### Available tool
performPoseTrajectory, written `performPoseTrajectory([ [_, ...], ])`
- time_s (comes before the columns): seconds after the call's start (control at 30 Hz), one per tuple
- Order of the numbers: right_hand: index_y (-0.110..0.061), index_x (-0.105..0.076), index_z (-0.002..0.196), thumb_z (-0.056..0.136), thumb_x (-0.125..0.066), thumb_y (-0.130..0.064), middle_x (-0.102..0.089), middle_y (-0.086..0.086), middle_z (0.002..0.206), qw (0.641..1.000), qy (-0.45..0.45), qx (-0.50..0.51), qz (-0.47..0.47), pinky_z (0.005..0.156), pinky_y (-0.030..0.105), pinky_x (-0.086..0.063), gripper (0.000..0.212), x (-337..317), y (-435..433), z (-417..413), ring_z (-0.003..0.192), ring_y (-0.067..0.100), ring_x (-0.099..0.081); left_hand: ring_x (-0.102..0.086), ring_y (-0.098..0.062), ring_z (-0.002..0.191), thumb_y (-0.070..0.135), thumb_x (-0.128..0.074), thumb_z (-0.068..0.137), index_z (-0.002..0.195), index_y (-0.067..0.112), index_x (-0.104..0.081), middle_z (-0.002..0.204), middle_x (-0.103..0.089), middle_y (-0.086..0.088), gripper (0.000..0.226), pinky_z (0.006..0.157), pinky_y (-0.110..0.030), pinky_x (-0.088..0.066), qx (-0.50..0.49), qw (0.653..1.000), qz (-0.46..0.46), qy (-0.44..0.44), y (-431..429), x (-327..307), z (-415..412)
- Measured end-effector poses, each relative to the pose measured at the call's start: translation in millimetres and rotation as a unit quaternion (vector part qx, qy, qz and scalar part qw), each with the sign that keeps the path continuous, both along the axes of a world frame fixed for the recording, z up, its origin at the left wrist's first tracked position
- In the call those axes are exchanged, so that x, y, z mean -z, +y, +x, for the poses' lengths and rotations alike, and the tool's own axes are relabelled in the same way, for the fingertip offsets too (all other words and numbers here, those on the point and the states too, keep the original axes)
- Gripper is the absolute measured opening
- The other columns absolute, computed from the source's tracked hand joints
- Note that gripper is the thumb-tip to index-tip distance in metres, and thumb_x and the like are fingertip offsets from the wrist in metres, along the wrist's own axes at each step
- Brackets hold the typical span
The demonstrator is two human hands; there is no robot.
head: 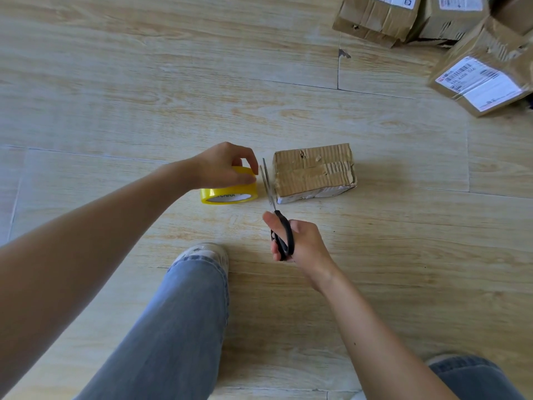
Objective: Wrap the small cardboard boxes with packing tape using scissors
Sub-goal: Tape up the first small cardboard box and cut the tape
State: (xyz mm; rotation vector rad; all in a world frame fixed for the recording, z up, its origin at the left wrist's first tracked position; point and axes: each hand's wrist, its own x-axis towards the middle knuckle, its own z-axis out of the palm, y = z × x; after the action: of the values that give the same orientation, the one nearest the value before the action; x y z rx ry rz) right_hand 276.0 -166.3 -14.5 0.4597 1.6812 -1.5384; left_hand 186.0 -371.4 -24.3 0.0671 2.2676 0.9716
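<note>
Cardboard box under work: we find one small brown corrugated cardboard box (313, 173) lying on the floor right of centre. Its top face is scuffed and torn, with glossy tape bands across it and a pale wrapped edge on the near side.
Tape: we note a yellow roll of packing tape (227, 194) down on the floor just left of that box and apart from it. Its open core, printed with lettering, faces us.
Left hand: we see the left hand (223, 166) on top of the roll, fingers curled over the rim and gripping it.
Scissors: we record black-handled scissors with steel blades (271, 200) pointing away from the person. The blades are a little apart, and the tips lie in the gap between roll and box.
Right hand: we see the right hand (300, 242) gripping the black handles, thumb and fingers curled around the loops.
Tape strip: we cannot tell whether a strip runs from roll to box.
Floor: we note a pale wood-grain plank floor (144, 82) under everything.
Other stock: we see a heap of taped brown cardboard parcels (403, 15) with white shipping labels at the far right corner, well apart from the work.
Person: we see a leg in blue jeans (178, 327) and a pale shoe (202, 251) at bottom centre.
</note>
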Motion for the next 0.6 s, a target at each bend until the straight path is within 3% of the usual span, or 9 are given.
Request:
performPoseTrajectory([
  [0.17, -0.010, -0.053, 0.069, 0.065, -0.072, -0.060, -0.059, 0.001, 0.052, 0.999, 0.025, -0.003, 0.027, 0.057, 0.021, -0.047, 0.054, 5.0, 2.5, 4.6, 0.047, 0.013, -0.055, -0.051, -0.012, 0.066, 0.029, -0.049, 0.094, 0.090, 0.031, -0.064, 0.075, -0.058, 0.004, 0.016, 0.056, -0.025, -0.034, -0.030, 0.999, -0.034, 0.017, 6.5, 6.0, -2.4],
  [0.27, -0.009, -0.054, 0.069, 0.071, -0.076, -0.054, -0.059, 0.002, 0.051, 0.998, 0.035, 0.005, 0.042, 0.061, 0.026, -0.048, 0.049, 8.8, 3.0, 4.4, 0.046, 0.013, -0.054, -0.052, -0.009, 0.066, 0.055, -0.044, 0.094, 0.086, 0.026, -0.064, 0.075, -0.060, 0.005, 0.036, 0.055, -0.025, -0.033, -0.026, 0.996, -0.073, 0.042, 14.3, 9.7, -7.2],
  [0.33, -0.011, -0.053, 0.066, 0.076, -0.077, -0.048, -0.059, 0.002, 0.050, 0.998, 0.047, 0.005, 0.053, 0.063, 0.028, -0.047, 0.046, 11.2, 2.4, 3.9, 0.044, 0.013, -0.054, -0.053, -0.010, 0.063, 0.073, -0.037, 0.086, 0.082, 0.024, -0.064, 0.069, -0.059, 0.003, 0.057, 0.053, -0.026, -0.032, -0.018, 0.991, -0.121, 0.059, 19.2, 12.3, -11.0],
  [0.43, -0.009, -0.053, 0.069, 0.076, -0.078, -0.046, -0.059, 0.000, 0.048, 0.995, 0.062, 0.001, 0.073, 0.061, 0.026, -0.047, 0.045, 12.6, 0.4, 4.3, 0.043, 0.013, -0.054, -0.054, -0.014, 0.062, 0.084, -0.035, 0.075, 0.081, 0.015, -0.066, 0.065, -0.057, 0.000, 0.076, 0.051, -0.026, -0.033, 0.004, 0.979, -0.192, 0.065, 26.6, 14.2, -14.6],
  [0.6, -0.009, -0.052, 0.066, 0.077, -0.077, -0.047, -0.059, 0.000, 0.047, 0.993, 0.077, -0.002, 0.094, 0.060, 0.026, -0.048, 0.046, 9.5, -1.1, 3.7, 0.043, 0.012, -0.055, -0.053, -0.018, 0.056, 0.094, -0.032, 0.053, 0.059, 0.014, -0.056, 0.055, -0.053, 0.001, 0.084, 0.050, -0.024, -0.032, 0.009, 0.974, -0.217, 0.068, 33.3, 7.2, -19.7],
])
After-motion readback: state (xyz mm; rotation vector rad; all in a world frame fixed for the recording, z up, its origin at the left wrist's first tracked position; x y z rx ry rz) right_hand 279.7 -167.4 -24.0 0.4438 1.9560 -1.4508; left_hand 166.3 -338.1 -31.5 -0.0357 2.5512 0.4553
